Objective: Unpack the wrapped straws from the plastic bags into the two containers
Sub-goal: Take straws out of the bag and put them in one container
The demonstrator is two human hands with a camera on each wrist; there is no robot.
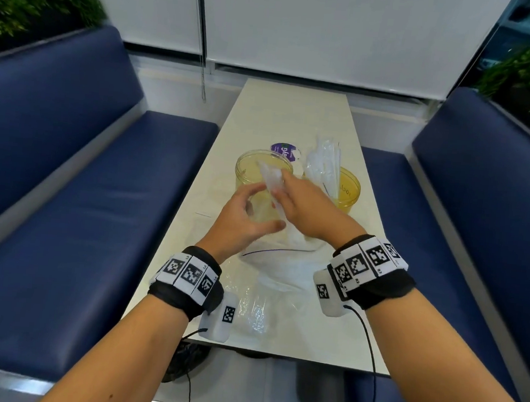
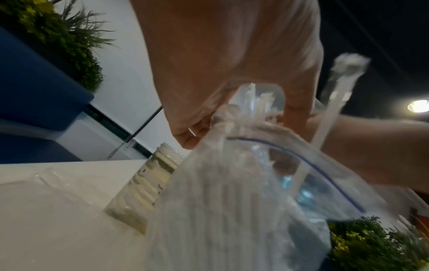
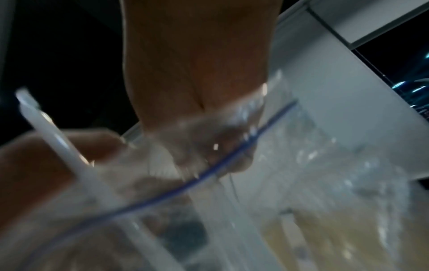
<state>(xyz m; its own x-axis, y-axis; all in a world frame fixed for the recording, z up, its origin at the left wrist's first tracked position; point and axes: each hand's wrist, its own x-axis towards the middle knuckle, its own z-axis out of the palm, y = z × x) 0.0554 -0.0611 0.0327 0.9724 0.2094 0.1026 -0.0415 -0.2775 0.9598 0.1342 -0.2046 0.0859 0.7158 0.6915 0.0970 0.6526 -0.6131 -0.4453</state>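
I'm watching a bundle of white wrapped straws [image 1: 271, 182] sticking up out of the zip bag [image 1: 272, 258] (mouth open) over the left yellowish jar [image 1: 243, 174], more leaning in the right jar [image 1: 350, 192].

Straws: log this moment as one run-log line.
right hand: grips wrapped straws, partly out of zip bag | left hand: holds zip bag | left container: just behind held straws | right container: holds more straws

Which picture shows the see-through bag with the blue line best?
The left wrist view: the bag fills it, its blue-lined mouth open with straws sticking out. The head view shows it small; the right wrist view shows it blurred.
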